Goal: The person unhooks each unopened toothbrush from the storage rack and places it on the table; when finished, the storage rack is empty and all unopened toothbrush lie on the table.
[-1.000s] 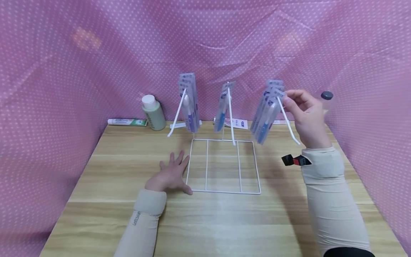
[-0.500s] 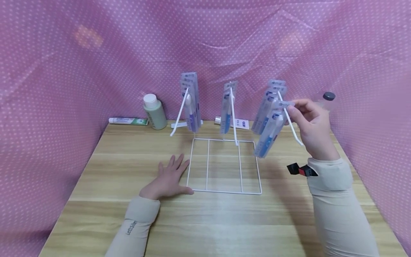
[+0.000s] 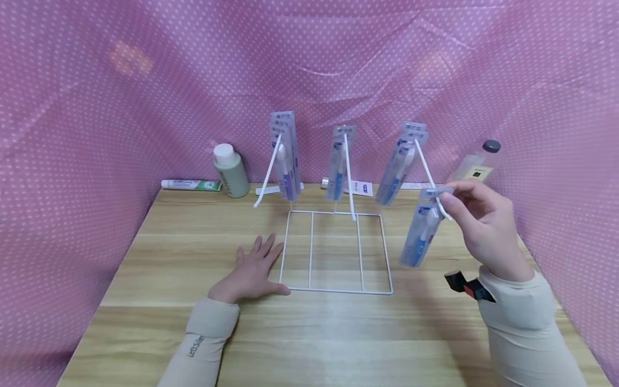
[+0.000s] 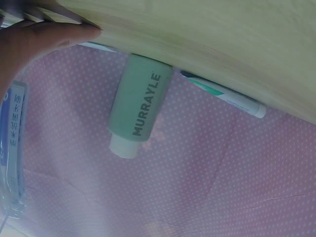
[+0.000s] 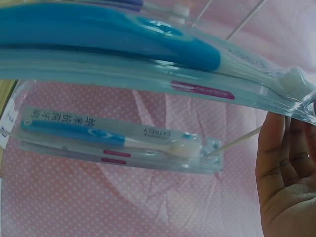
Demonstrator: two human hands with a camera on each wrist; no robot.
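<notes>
My right hand (image 3: 488, 226) pinches the top of a packaged blue toothbrush (image 3: 419, 231), close to the bent tip of the right hook (image 3: 427, 169). The pack hangs tilted, its lower end toward the left. Farther back on that same hook hang other packaged toothbrushes (image 3: 398, 161). In the right wrist view the pinched pack (image 5: 108, 42) fills the top, with a hanging pack (image 5: 113, 140) beyond it. My left hand (image 3: 251, 277) lies spread on the table, thumb at the front left corner of the white wire rack (image 3: 333, 291).
Purple toothbrush packs (image 3: 287, 166) hang on the left hook, blue ones (image 3: 337, 166) on the middle hook. Behind stand a green bottle (image 3: 233, 172) and a clear black-capped bottle (image 3: 479, 164). A toothpaste tube (image 3: 191, 185) lies at the back left. Pink dotted cloth (image 3: 309, 64) surrounds the table.
My right hand has drawn the front blue toothbrush pack along the right hook, toward its tip and away from the others. My left hand stays by the rack, its wrist slightly lower.
</notes>
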